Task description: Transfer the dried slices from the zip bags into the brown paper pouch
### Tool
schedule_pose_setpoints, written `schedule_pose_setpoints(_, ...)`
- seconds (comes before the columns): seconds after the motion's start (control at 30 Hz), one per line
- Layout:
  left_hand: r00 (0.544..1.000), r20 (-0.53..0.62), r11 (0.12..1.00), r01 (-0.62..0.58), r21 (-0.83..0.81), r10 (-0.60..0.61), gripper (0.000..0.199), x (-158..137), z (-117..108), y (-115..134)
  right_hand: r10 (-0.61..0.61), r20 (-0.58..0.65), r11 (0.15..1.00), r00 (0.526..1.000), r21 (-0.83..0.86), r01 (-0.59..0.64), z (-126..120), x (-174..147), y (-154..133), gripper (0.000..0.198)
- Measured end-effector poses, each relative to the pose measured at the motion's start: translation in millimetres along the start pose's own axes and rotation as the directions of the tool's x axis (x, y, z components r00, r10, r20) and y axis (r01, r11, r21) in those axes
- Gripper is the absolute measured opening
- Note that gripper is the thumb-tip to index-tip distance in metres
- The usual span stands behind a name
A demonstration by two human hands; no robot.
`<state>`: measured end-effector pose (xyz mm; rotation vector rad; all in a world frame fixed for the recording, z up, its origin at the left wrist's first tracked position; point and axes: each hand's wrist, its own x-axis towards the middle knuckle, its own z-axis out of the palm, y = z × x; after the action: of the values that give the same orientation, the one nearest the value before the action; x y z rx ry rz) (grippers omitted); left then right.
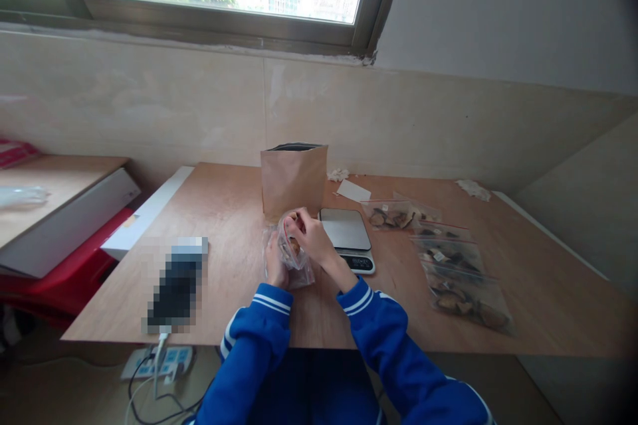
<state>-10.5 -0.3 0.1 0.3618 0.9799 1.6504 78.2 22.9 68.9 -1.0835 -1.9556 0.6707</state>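
In front of me my left hand (276, 261) is closed around a clear zip bag (301, 276) with a red seal line. Brown dried slices (294, 245) show through its plastic. My right hand (314, 236) reaches over from the right, its fingers pinched together at the bag's mouth. Whatever is between those fingertips is too small to make out. Just behind the hands a kraft paper pouch (294, 179) stands upright with its top open. Beside my right wrist sits a kitchen scale (345, 230), its display lit and nothing on its plate.
Several filled zip bags (451, 299) of dried slices lie on the right of the wooden table (229, 212). A white card (353, 190) and crumpled tissue (337, 174) are at the back. Left lies a pixelated phone (177, 285) on a cable; a power strip (157, 362) is below.
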Motion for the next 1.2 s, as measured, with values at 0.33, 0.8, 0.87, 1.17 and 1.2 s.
schedule_pose_setpoints(0.33, 0.996, -0.065, 0.996, 0.071, 0.047, -0.068, 0.028, -3, 1, 5, -0.113, -0.511, 0.969, 0.852, 0.132, 0.208, -49, 99, -20, 0.036)
schedule_pose_setpoints(0.8, 0.997, -0.079, 0.986, 0.016, 0.167, -0.003, 0.024, -3, 0, 5, -0.247, -0.459, 0.969, 0.854, -0.101, 0.226, -54, 193, -10, 0.038)
schedule_pose_setpoints(0.87, 0.996, -0.091, 0.990, 0.025, 0.140, -0.012, 0.023, -3, 1, 5, -0.255, -0.427, 0.967, 0.867, -0.101, 0.235, -55, 190, -7, 0.039)
schedule_pose_setpoints(1.17, 0.991, -0.125, 0.991, 0.054, 0.125, -0.038, 0.020, -2, 2, 5, -0.315, -0.283, 0.942, 0.906, -0.212, 0.262, -60, 163, 8, 0.036)
schedule_pose_setpoints(1.2, 0.991, -0.127, 0.991, 0.054, 0.124, -0.038, 0.020, -2, 2, 5, -0.325, -0.281, 0.934, 0.903, -0.244, 0.261, -60, 160, 9, 0.035)
